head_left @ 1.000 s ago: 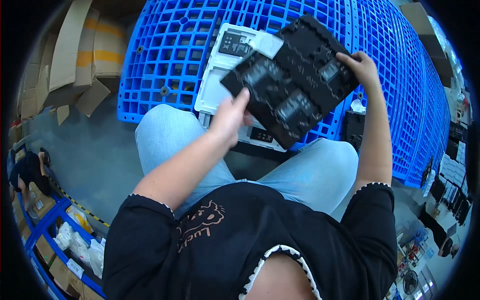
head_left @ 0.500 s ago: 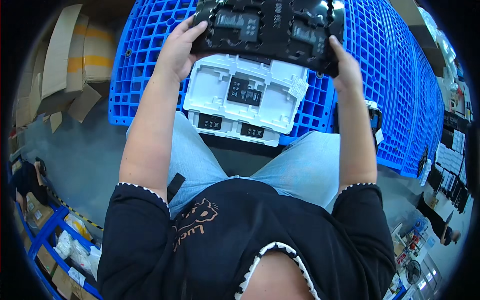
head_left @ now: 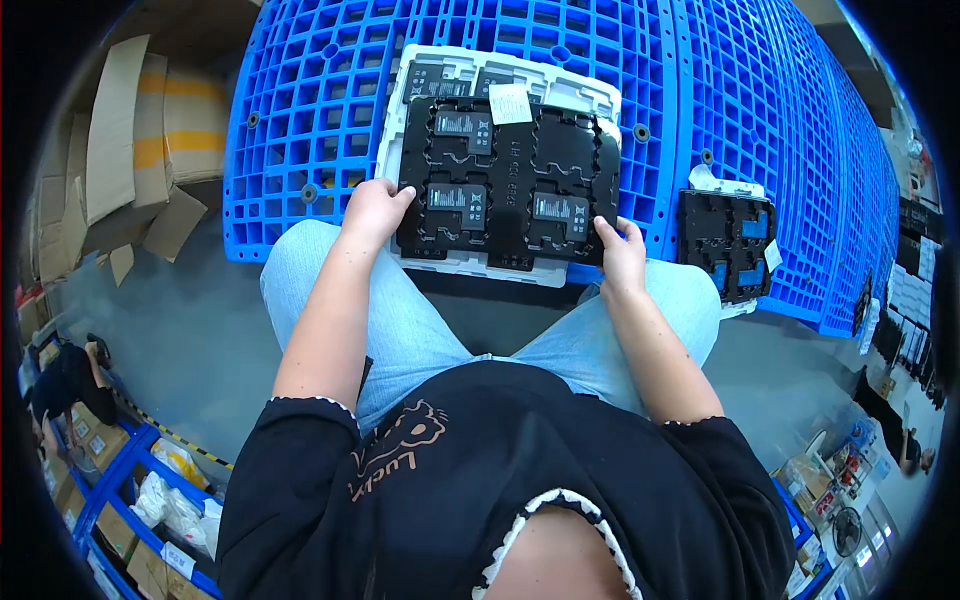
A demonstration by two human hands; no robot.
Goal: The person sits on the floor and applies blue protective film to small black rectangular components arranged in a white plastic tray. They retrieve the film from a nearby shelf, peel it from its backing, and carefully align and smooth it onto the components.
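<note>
The black tray [head_left: 508, 182] lies on a white tray [head_left: 480, 266] atop the blue pallet [head_left: 300, 110]. The left hand [head_left: 372, 208] and right hand [head_left: 622, 258] grip its near corners. Another black tray [head_left: 727, 240] sits well apart, rightward.

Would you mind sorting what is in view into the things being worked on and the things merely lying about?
In hand:
- black tray, gripped at its near corners by the left hand and right hand
- white tray beneath it

Lying about:
- second black tray to the right
- blue pallet
- flattened cardboard on the left
</note>
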